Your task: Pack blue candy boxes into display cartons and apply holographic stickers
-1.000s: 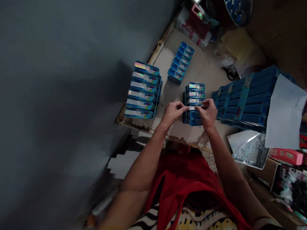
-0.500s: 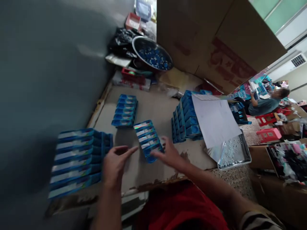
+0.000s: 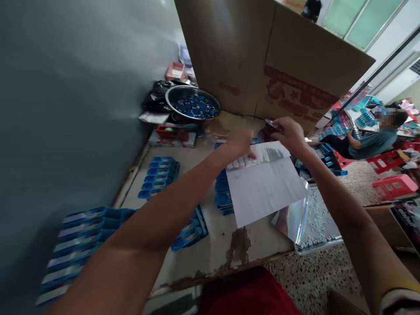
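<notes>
Head view: left hand (image 3: 241, 142) touches the white sheet (image 3: 265, 188) at its 11 o'clock edge, its grip too blurred to tell. Right hand (image 3: 290, 133), at 1 o'clock, has its grip pinching a small strip (image 3: 271, 124). The sheet lies over blue packs (image 3: 223, 194) on the counter (image 3: 216, 249).

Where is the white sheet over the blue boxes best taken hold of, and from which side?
The white sheet lies on a stack of blue boxes, and its near edge juts free above the table. That edge is probably best: pinch it from the person's side, fingers slipping underneath. The left hand is at the far edge.
</notes>
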The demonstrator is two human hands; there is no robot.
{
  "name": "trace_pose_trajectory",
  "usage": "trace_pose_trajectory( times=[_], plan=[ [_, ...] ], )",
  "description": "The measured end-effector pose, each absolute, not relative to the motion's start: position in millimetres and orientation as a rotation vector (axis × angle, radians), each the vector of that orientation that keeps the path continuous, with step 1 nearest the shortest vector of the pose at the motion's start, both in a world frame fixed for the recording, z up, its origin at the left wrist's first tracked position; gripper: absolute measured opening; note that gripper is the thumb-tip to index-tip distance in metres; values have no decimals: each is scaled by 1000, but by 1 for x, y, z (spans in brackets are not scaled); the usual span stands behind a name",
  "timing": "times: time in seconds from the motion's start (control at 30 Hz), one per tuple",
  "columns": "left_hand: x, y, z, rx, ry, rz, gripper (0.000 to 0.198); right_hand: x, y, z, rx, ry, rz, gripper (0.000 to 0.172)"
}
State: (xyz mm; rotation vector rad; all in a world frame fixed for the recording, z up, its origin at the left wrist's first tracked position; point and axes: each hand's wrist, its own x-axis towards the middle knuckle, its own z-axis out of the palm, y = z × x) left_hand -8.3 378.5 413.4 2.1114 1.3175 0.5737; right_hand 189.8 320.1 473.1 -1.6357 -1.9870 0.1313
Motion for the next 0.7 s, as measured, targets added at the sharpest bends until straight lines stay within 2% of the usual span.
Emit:
trace_pose_trajectory(
  times=[0.07,0.13,0.23,0.53,0.7],
  plan=[
    [-8,379,397,2239,1372,400,58,201,342,438,-1652,-2155,210,38],
    [-13,377,386,2308,1390,401,53,204,344,409,-1643,-2224,224,45],
    [-17,377,378,2271,1387,484,52,197,332,389,-1617,-2268,129,42],
    [-10,377,376,2193,1473,493,55,168,316,396,-1689,-2581,-98,36],
    [-9,370,365,2195,1460,673,50,173,306,384,-1626,-2598,-204,32]
  ],
)
